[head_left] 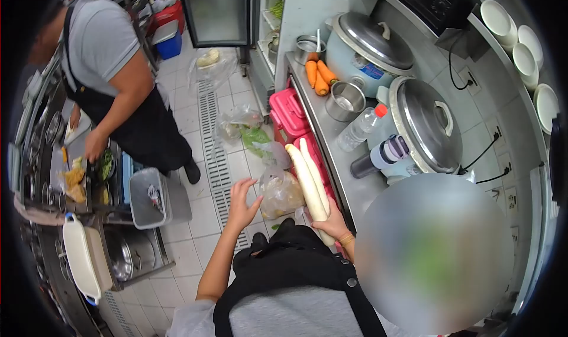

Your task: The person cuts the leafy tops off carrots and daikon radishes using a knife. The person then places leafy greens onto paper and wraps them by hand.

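My right hand (332,224) is wrapped round the lower part of two long, white, tapering daikon radishes (310,186). They lie side by side, their thin ends pointing away from me. My left hand (241,205) is raised over the floor to the left, fingers spread and nothing in it. Below and between my hands sits a clear plastic bag (277,194) with something pale inside. Pink lidded containers (290,113) stand beyond the radishes, under the counter's edge.
The steel counter (331,137) holds carrots (320,76), steel pots (345,100), a water bottle (358,130), a tumbler (381,155) and two large rice cookers (427,121). A co-worker (112,71) stands left near a grey bin (155,198). Plastic bags (239,124) lie on the tiled floor. A blurred patch hides the lower right.
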The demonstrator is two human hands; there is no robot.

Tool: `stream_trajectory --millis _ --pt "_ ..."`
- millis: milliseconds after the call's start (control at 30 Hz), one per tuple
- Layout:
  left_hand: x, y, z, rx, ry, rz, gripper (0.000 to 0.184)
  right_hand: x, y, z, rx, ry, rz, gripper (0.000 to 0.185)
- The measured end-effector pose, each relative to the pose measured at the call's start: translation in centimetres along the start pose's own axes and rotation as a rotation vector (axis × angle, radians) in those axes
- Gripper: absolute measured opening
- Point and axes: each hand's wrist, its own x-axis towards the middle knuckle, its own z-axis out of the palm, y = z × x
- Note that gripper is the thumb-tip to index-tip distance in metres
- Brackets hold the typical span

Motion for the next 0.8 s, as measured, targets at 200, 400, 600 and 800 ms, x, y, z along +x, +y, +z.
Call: stream_trajectory --millis 200,400,600,800 --pt "18.4 5.8 10.7 -0.119 -0.102 0.278 0.038 1.2 -1.5 -2.0 -0.021 -0.017 0.135 0.104" --pt "30.6 6.8 23.3 0.274 -0.445 0.163 0.053 3.9 -1.4 -2.8 -0.028 -0.052 0.131 0.105" --pt "36.2 0.4 29.6 0.186 -0.618 0.282 0.031 10.1 -2.7 -2.2 -0.316 0.009 0.059 0.102" --pt "37.4 -2.4 24.3 -0.121 -0.555 0.547 0.023 18.2 -4.6 -0.3 -0.460 -0.003 0.101 0.104"
